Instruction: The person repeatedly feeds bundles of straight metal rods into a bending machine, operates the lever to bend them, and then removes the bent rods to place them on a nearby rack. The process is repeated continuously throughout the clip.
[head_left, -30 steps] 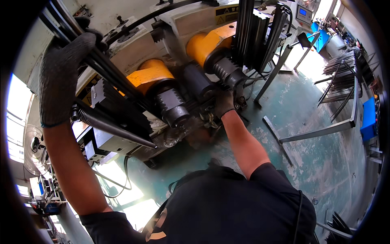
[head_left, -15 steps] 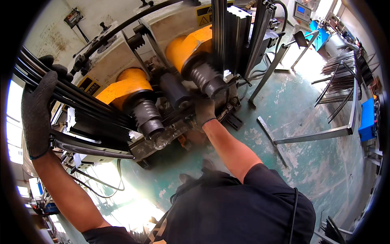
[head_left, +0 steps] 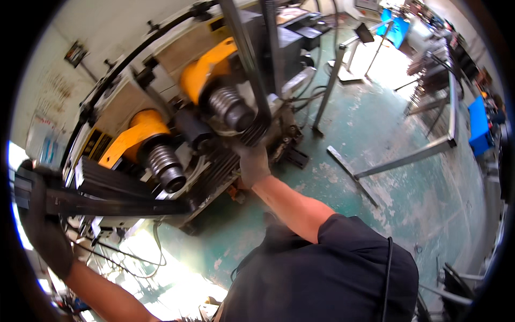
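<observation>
The floor [head_left: 429,209] is green, worn to pale patches, with bright light on it at lower left and upper right. The machine [head_left: 129,96] stands over it. To the right, a post [head_left: 329,90] and a grey stand [head_left: 404,158] rest on the floor, the stand on a flat bar [head_left: 343,163]; blurred rods [head_left: 429,80] lie piled at the stand's far end.

1. Left hand [head_left: 49,244]: blurred, fingers partly hidden behind the bars [head_left: 118,208] it grips.
2. Right hand [head_left: 254,165]: blurred; its fingertips cannot be made out.
3. Bars: cut off at the top edge.
4. Wall sheet [head_left: 44,140]: print illegible.
5. Rods [head_left: 429,88]: too smeared to count.
6. Shirt [head_left: 322,273]: cut off below.
</observation>
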Demonstrator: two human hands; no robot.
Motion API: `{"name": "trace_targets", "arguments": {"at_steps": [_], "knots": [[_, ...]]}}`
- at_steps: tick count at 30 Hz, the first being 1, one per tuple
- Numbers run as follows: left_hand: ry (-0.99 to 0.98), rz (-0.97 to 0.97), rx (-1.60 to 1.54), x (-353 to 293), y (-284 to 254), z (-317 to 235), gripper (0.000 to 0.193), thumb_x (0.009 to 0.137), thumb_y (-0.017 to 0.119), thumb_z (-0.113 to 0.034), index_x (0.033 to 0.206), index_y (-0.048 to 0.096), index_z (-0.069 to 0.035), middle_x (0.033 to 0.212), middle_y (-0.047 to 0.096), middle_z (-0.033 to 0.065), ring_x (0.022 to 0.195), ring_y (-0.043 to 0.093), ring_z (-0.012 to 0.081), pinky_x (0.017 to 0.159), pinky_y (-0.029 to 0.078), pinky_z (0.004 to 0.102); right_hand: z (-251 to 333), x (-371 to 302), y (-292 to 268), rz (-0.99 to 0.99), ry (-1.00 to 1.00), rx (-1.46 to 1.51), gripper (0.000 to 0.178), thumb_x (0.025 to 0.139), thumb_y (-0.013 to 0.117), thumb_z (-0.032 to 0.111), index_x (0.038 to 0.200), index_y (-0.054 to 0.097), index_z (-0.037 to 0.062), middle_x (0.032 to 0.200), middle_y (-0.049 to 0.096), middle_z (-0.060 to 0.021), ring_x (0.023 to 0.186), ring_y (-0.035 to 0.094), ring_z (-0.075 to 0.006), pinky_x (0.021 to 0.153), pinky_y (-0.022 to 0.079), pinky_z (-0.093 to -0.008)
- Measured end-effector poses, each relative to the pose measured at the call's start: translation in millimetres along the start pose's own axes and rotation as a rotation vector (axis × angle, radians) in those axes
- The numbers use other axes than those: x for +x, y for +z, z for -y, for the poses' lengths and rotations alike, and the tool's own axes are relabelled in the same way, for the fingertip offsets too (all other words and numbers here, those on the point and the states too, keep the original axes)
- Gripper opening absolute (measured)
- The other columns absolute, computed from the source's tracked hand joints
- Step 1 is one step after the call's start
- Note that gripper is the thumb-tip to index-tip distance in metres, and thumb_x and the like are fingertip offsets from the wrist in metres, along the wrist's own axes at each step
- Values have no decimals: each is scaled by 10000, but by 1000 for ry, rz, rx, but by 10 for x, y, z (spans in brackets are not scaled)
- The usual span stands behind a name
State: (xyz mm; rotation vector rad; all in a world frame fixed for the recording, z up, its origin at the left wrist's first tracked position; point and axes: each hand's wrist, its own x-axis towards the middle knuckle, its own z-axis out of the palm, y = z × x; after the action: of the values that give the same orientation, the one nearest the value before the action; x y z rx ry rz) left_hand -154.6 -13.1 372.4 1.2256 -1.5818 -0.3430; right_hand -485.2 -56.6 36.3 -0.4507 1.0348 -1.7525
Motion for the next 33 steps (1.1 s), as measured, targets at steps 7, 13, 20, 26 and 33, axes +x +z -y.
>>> {"name": "trace_targets", "arguments": {"at_steps": [7, 13, 20, 26, 33], "knots": [[-139, -177, -444, -1489, 411, 163, 408, 1045, 576, -220, 1337, 591, 64, 1086, 697, 206, 997, 686, 311, 954, 539, 410, 791, -675, -1839, -285, 22, 7, 73, 1033, 645, 99, 1033, 650, 26, 791, 680, -78, 662, 675, -205, 611, 569, -367], [-623, -5, -734, -2987, 1694, 875, 266, 1028, 601, -239, 1098, 702, -4, 961, 688, 99, 931, 671, 222, 884, 537, 350, 2180, -1260, -3874, -759, -411, -486, 240, 1070, 639, 242, 940, 587, 46, 704, 590, -11, 581, 581, -120, 533, 492, -308], [-1338, 366, -1342, -4551, 3579, 343, 351, 941, 569, -60, 1262, 640, 62, 1194, 721, 213, 1085, 698, 386, 998, 552, 523, 4231, -1354, -5439, -1091, -561, -1185, 288, 997, 690, 333, 1083, 674, 58, 907, 729, -213, 886, 714, -401, 784, 538, -484], [-1377, 585, -1027, -4697, 4724, -182, 411, 943, 575, -56, 1347, 546, 14, 1157, 696, 226, 984, 702, 379, 910, 580, 515, 5279, -544, -6801, -1179, -489, -1490, 338, 1031, 611, 352, 1241, 627, 86, 1083, 726, -253, 1092, 670, -480, 936, 510, -571], [-1054, 587, -797, -4290, 5693, -1108, 404, 921, 580, -12, 1316, 543, 60, 1117, 690, 208, 932, 710, 332, 852, 604, 457, 5813, 559, -7798, -1097, -524, -1945, 160, 1020, 476, 163, 1119, 581, 95, 1110, 709, -213, 1092, 698, -414, 896, 572, -527]]}}
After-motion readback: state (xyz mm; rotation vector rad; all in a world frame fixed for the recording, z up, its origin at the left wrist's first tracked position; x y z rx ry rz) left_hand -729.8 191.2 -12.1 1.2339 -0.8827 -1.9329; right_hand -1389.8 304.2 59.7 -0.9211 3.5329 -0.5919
